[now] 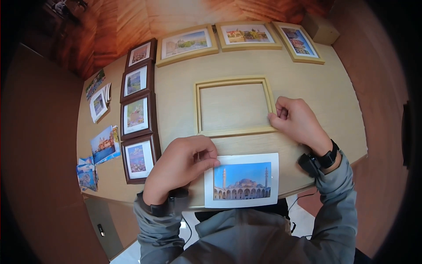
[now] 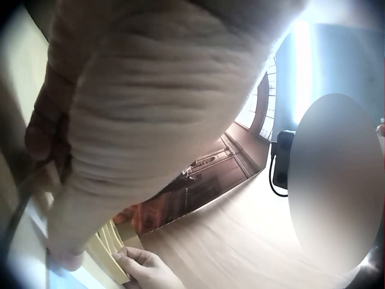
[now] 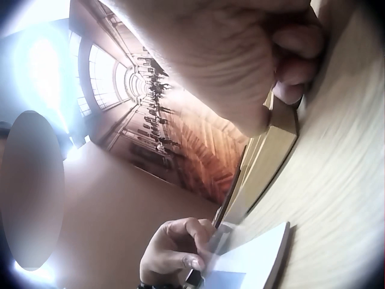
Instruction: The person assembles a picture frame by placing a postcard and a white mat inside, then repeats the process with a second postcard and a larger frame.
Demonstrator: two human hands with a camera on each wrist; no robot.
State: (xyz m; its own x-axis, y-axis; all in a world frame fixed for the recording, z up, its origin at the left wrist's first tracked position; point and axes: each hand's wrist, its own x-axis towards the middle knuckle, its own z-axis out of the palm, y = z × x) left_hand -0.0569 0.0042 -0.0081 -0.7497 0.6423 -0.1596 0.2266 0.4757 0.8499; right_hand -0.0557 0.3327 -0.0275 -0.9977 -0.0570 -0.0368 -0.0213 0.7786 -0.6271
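An empty light-wood picture frame (image 1: 235, 131) lies on the table, bare tabletop showing through its opening. My right hand (image 1: 300, 119) pinches its right side near the lower corner, thumb on the bar; in the right wrist view the curled fingers (image 3: 298, 42) meet the frame's corner (image 3: 283, 123). Closer to the body, a white-bordered photo print (image 1: 241, 182) of a domed building with two towers lies at the table's front edge. Thumb and fingers of my left hand (image 1: 182, 158) pinch its upper left corner. In the left wrist view the palm hides most of that grip.
Dark brown frames (image 1: 151, 105) holding pictures stand in a column at left. Light-wood frames with pictures (image 1: 187, 45) line the back edge, beside a wooden block (image 1: 321, 30). Loose prints (image 1: 105, 144) are piled along the far left edge.
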